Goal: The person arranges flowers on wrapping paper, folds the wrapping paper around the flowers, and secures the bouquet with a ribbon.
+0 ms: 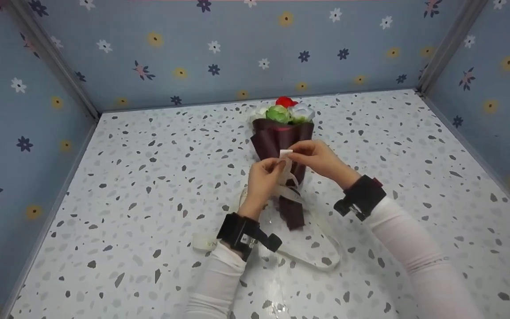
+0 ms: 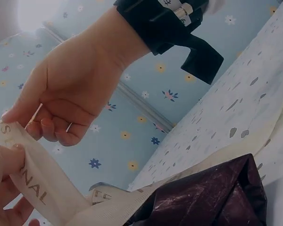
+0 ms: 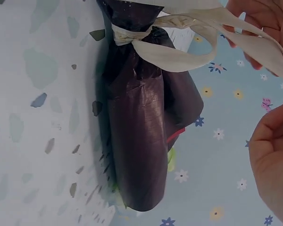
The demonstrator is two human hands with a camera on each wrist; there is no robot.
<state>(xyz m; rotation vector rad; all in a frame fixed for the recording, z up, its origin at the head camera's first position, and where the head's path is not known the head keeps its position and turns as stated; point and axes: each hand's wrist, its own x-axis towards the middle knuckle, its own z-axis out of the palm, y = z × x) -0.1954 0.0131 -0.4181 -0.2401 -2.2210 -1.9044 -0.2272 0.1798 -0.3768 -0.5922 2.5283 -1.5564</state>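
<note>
A bouquet wrapped in dark maroon paper (image 1: 269, 141) lies on the table, its red, green and white flowers (image 1: 278, 114) toward the back wall. A cream ribbon (image 3: 179, 59) with printed letters is tied round the narrow part of the wrapping. Above the bouquet, my left hand (image 1: 261, 181) pinches the ribbon between thumb and fingers. Farther up, my right hand (image 1: 319, 160) pinches the ribbon's end (image 1: 286, 153). In the left wrist view, the lettered ribbon (image 2: 42, 181) runs up from the wrapping to both hands.
A long loop of ribbon (image 1: 326, 266) trails over the speckled white table (image 1: 148, 212), and a lettered ribbon piece (image 1: 204, 242) shows beside the left wrist. Flower-patterned blue walls (image 1: 237, 48) enclose the back and both sides. Each wrist wears a black camera mount (image 1: 363, 195).
</note>
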